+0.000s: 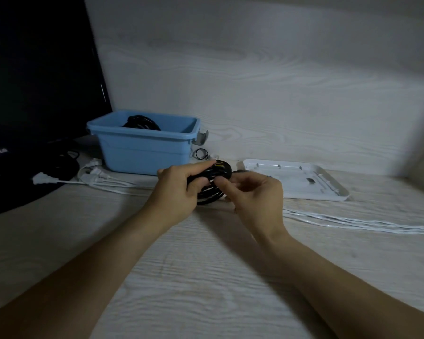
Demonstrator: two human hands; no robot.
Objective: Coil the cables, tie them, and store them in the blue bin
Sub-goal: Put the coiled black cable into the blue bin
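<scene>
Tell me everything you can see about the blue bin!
The blue bin is a light blue plastic box with a thick rim and no lid on. It stands upright on the pale wooden table, near the wall, beside a dark screen. A grey clip hangs at its right end. A coiled black cable already lies inside. Neither hand touches it.

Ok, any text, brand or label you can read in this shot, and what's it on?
"LG", with its round logo: on the lower bezel of the black monitor at the left, dim but legible.
Blue bin, white lid, plugs of the white cables: no print that I can make out.
</scene>
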